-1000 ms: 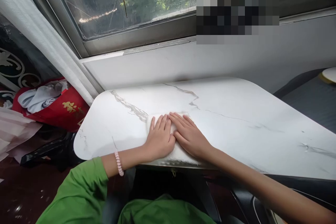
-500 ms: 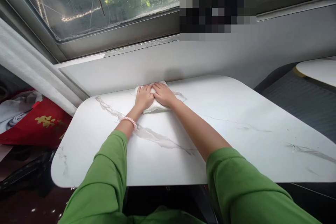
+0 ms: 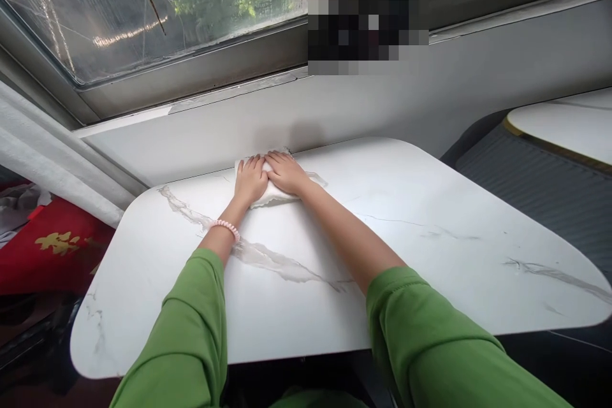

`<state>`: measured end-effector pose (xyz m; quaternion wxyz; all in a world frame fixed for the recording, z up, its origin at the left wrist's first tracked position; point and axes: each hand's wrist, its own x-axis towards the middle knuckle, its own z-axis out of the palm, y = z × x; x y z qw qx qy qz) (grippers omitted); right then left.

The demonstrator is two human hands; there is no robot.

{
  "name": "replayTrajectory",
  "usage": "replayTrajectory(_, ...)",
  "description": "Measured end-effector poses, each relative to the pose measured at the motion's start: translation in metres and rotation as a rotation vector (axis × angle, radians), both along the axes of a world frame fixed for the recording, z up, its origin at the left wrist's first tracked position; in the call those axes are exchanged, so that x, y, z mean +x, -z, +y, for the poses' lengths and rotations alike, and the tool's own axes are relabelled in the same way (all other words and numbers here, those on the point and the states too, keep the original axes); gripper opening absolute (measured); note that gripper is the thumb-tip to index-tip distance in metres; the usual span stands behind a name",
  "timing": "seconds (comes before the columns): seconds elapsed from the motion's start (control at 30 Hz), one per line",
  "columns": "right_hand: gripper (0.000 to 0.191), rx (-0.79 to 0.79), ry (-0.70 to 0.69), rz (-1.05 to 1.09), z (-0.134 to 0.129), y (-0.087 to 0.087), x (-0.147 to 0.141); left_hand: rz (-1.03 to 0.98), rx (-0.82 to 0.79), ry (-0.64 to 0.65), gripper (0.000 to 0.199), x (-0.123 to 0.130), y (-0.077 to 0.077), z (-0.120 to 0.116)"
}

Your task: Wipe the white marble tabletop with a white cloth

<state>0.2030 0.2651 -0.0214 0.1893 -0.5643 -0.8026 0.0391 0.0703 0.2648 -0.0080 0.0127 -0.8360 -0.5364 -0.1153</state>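
Since 1 s ago you've pushed the folded white cloth [image 3: 272, 191] from near edge to far edge of the white marble-look table [image 3: 430, 255], by the wall. Left hand [image 3: 250, 180] & right hand [image 3: 285, 172] lie flat on it, pressing, no grip closed. That lane of the table looks wiped through.

- Soft daylight enters through the smeared glass window [image 3: 157, 6], evenly lighting the glossy white marble-veined table [image 3: 430, 204].
- Wide-angle lens bends frame edges; focus sharp.
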Motion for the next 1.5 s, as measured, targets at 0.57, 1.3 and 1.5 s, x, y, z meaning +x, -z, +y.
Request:
replayTrajectory(0.57, 0.057, 0.022, 0.044, -0.127, -0.122, 0.007, 0.016, -0.036, -0.009, 0.059, 0.05, 0.016, 0.002, -0.116)
replayTrajectory(1.3, 0.058, 0.087, -0.043, -0.086, -0.235, 0.02, 0.08, 0.013, -0.12, 0.323, 0.056, 0.053, -0.003, -0.217)
replayTrajectory(1.5, 0.056, 0.038, -0.057, -0.087, -0.163, 0.015, 0.081, -0.009, -0.083, 0.226, 0.055, 0.059, 0.0, -0.155)
